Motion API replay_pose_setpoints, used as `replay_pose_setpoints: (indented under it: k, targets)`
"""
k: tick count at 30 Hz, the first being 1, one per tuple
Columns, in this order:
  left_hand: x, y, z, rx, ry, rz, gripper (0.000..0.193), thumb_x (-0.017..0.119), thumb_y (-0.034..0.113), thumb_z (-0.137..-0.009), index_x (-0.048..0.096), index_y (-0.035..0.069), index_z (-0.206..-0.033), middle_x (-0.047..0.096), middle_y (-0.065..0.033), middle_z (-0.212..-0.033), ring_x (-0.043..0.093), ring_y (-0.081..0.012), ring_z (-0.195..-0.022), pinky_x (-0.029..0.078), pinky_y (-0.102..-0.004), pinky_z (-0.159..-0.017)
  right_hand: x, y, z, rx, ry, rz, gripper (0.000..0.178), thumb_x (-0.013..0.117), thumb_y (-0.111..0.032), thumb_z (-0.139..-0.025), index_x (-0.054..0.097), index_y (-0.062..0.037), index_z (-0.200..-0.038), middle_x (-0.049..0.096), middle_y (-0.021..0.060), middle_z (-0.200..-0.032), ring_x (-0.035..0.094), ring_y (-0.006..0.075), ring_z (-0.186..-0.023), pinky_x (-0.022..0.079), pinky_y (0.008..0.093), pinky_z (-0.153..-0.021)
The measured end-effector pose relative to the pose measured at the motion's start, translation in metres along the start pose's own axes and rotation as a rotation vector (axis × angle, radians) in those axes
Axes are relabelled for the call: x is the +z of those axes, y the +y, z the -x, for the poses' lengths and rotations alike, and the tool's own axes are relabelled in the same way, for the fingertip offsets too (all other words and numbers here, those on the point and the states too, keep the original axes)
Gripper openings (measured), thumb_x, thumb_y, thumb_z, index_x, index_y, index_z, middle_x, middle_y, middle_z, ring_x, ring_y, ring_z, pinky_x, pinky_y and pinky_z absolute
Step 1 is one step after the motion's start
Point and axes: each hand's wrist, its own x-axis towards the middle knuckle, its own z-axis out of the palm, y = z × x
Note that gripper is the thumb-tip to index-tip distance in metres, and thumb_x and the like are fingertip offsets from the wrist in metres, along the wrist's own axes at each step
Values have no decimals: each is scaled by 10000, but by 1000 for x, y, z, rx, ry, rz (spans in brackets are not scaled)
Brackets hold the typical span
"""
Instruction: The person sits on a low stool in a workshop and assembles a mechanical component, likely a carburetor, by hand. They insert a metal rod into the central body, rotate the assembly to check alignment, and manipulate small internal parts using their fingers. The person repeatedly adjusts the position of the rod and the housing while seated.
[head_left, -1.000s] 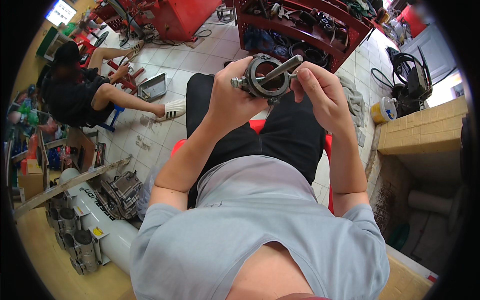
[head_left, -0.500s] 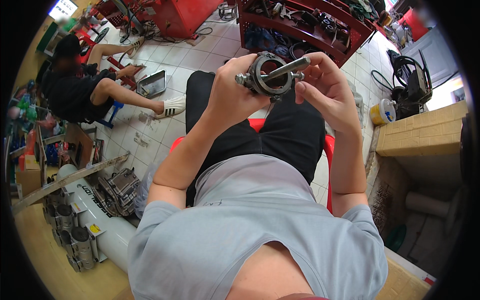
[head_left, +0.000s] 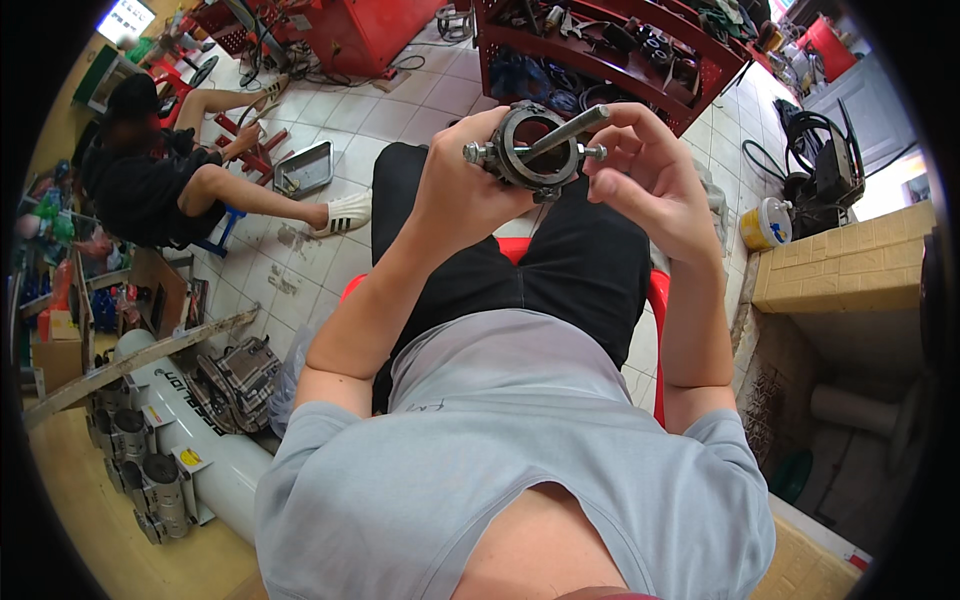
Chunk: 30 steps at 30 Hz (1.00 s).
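Note:
My left hand [head_left: 462, 185] is closed around the left side of a dark metal ring clamp [head_left: 508, 178], holding it up above my knees. Bolts with nuts stick out at both sides of the ring. Across its opening slants a metal rod [head_left: 572, 130], its free end pointing up to the right. My right hand [head_left: 655, 185] is just right of the ring, thumb and curled fingers apart, with nothing gripped between them. Its fingertips are close to the rod's end and the right bolt; whether they touch is hard to see.
A co-worker [head_left: 150, 160] sits at the left by a metal tray [head_left: 304, 170] and a red stand [head_left: 258, 160]. Ahead stands a red tool cart [head_left: 610, 70] full of parts. At the right are a bucket [head_left: 768, 223] and a yellow-tiled ledge [head_left: 845, 260].
The ring clamp has shifted slightly left in my left hand's grip. My right thumb has drawn a little away from the bolt. The co-worker's hand and the red stand have moved.

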Motion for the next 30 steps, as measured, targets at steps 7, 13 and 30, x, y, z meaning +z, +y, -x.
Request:
replay_pose_setpoints:
  k: [7,13,30]
  targets:
    - [0,3,-2,-6,-20,8,300,814,117,-653,642,21,-880,659,-56,-769,609,-140,-666,494,-269,-630,-6,-2,1,95,-68,42,222,630,-171,-905,585,-14,-1055,576,-10,-821,524,37,-708,449,208,-627]
    - [0,8,-3,-83,-14,120,284,778,63,-637,644,13,-883,666,-71,-779,627,-151,-694,499,-270,-650,-2,-1,-1,-12,-11,45,175,604,-160,-926,600,5,-985,570,-16,-800,518,36,-701,438,195,-620]
    - [1,-10,0,33,-15,-91,347,858,181,-663,639,23,-881,645,-49,-757,597,-139,-637,486,-270,-611,-9,5,-2,160,-48,32,220,535,-184,-971,627,1,-896,580,-18,-759,515,38,-659,444,197,-603]
